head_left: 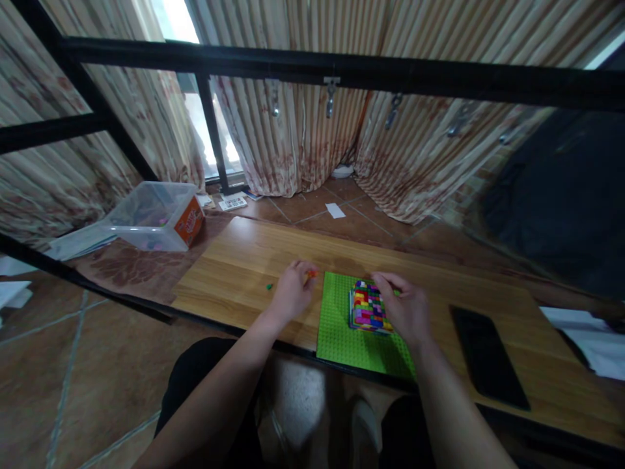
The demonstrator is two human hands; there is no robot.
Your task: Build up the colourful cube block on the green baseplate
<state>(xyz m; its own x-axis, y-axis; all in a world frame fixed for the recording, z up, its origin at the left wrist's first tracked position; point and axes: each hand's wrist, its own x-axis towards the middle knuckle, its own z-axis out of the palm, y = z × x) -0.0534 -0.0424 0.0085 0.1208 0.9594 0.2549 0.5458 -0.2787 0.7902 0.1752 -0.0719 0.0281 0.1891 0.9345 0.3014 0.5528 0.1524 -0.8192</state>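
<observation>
A green baseplate (pixel 342 332) lies on a low wooden table (pixel 234 273), overhanging its near edge. On it stands a block of many-coloured bricks (pixel 367 306). My right hand (pixel 407 309) rests against the right side of that block, fingers curled on it. My left hand (pixel 291 290) is closed just left of the baseplate, pinching a small orange brick (pixel 311 274) at its fingertips. A tiny green brick (pixel 269 286) lies on the table to the left of that hand.
A black phone (pixel 488 358) lies on the table's right part. A clear plastic box with an orange label (pixel 156 215) sits on the floor at the far left. Black frame bars cross overhead; curtains hang behind. My knees show below the table.
</observation>
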